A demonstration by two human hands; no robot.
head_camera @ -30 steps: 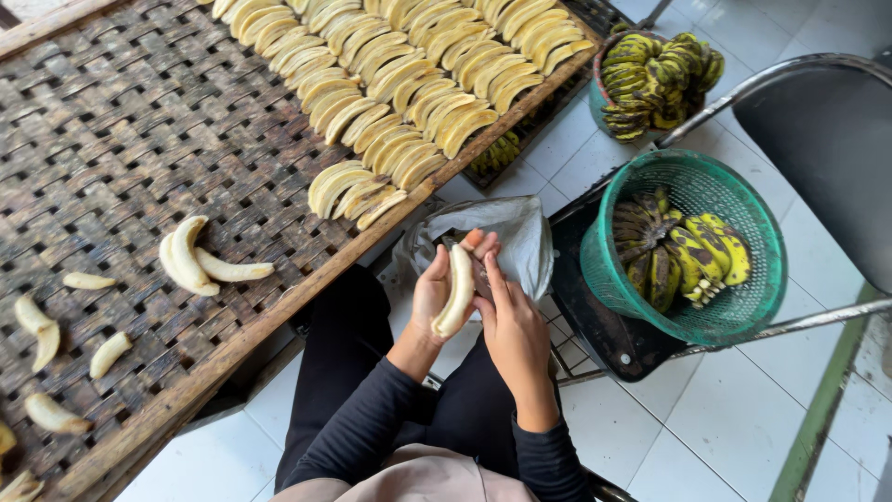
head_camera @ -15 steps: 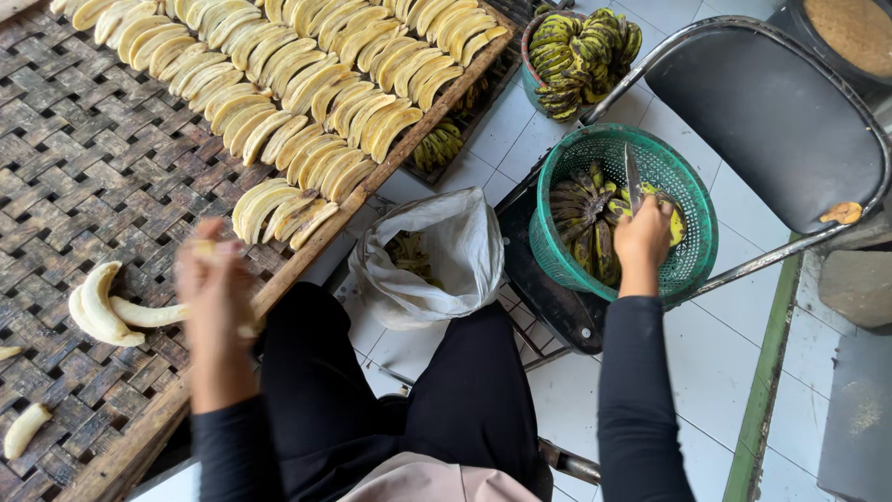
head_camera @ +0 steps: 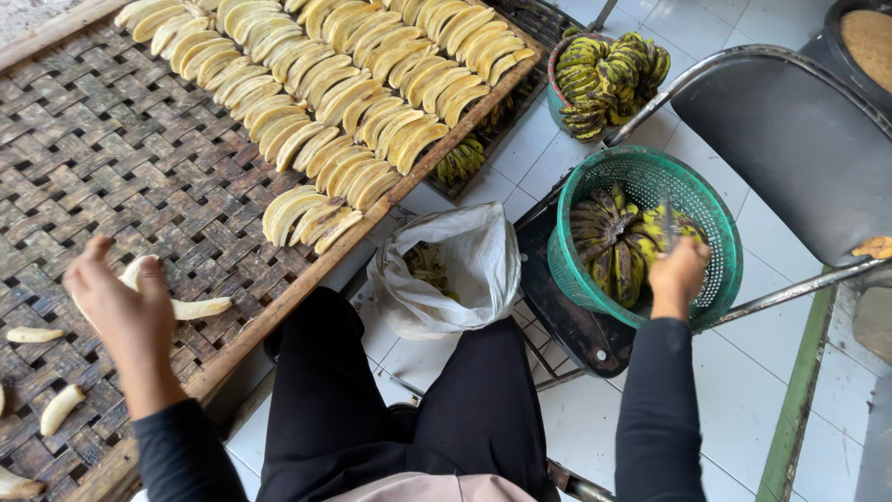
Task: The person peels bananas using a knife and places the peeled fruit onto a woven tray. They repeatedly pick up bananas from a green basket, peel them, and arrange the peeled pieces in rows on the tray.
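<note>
My left hand (head_camera: pixel 121 316) hovers over the woven bamboo tray (head_camera: pixel 111 158) with its fingers spread and nothing in it. Just beyond it lie two peeled bananas (head_camera: pixel 190 308). My right hand (head_camera: pixel 678 272) reaches into the green plastic basket (head_camera: pixel 715 232), resting on the dark-spotted unpeeled bananas (head_camera: pixel 604 246). Its fingers curl down among them and are blurred, so its grip is unclear. Neat rows of peeled bananas (head_camera: pixel 353 84) cover the tray's far part.
An open white bag (head_camera: pixel 474 270) holding peels sits on the tiled floor between my knees. A second basket of unpeeled bananas (head_camera: pixel 609 70) stands farther back. A dark metal chair (head_camera: pixel 780 139) is at the right. Loose peeled bananas (head_camera: pixel 60 409) lie near the tray's near-left edge.
One second ago both hands held a peeled banana over the bag. The left hand has since moved to the tray and is now empty; the right hand went into the green basket.
</note>
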